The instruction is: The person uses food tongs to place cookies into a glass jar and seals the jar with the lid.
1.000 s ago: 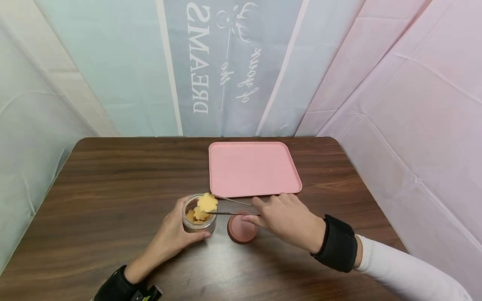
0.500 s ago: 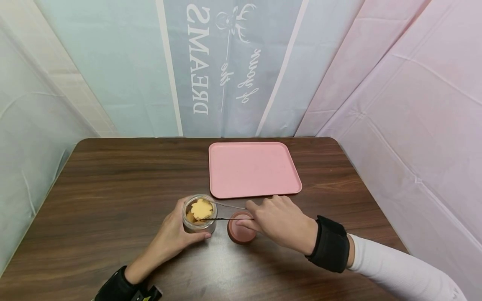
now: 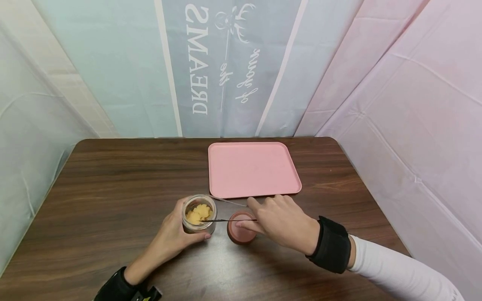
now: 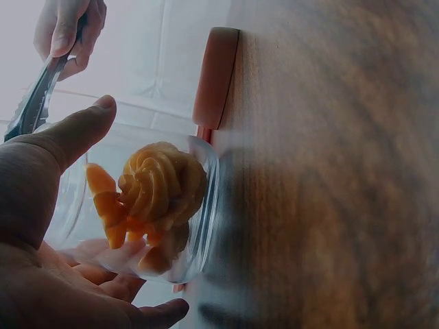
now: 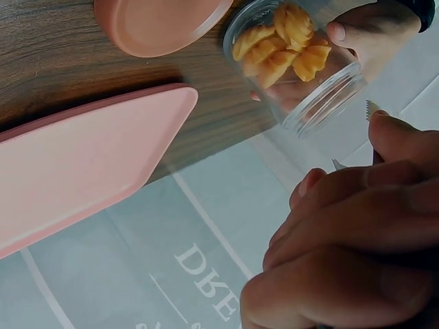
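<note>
My left hand (image 3: 173, 232) grips a clear glass jar (image 3: 208, 228), thumb on the near side and fingers around the far side. Inside lie several yellow, flower-like piped cookies (image 3: 198, 213); the left wrist view shows a swirled cookie (image 4: 161, 181) against the glass. My right hand (image 3: 280, 219) holds metal tongs (image 3: 226, 220) between thumb and fingers. Their arms are spread apart, tips at the jar's mouth, with nothing between them. In the right wrist view a serrated tong tip (image 5: 371, 108) shows beyond the thumb, above the jar's rim.
A round reddish-brown lid (image 3: 242, 234) lies right of the jar, partly under the tongs in the head view. Behind it is a pink rectangular tray (image 3: 254, 169) on the dark wooden table (image 3: 143, 167). Fabric curtains (image 3: 132, 62) hang around the table.
The tongs lowered a flower-shaped cookie from above the jar's rim into its mouth. Now the tong arms have parted and the cookie is among the others. The left hand kept its place.
</note>
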A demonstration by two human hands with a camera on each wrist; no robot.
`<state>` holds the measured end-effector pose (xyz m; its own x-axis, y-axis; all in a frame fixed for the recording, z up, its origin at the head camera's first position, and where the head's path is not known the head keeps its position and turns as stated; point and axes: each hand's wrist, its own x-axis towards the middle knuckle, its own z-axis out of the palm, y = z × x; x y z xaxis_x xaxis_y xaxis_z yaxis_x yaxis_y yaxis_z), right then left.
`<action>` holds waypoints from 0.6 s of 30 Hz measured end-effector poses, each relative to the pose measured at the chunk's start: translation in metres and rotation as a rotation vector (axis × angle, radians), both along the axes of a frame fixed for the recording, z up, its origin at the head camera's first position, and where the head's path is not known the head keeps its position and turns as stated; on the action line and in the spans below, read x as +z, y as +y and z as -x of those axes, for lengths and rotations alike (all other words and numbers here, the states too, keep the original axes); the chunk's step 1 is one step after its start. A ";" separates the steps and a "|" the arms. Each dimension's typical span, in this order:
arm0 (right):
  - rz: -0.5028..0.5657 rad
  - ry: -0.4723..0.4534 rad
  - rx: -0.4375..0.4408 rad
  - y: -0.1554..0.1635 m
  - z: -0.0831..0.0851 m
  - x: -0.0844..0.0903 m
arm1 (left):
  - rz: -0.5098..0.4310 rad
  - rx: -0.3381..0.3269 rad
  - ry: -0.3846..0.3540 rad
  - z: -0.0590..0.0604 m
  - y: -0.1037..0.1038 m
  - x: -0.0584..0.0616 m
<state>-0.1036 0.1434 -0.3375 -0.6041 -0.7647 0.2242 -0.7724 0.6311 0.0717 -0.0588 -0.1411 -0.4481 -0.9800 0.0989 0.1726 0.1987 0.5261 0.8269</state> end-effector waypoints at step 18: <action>-0.019 -0.048 -0.069 0.017 0.009 0.007 | 0.013 -0.001 0.016 -0.001 0.000 0.000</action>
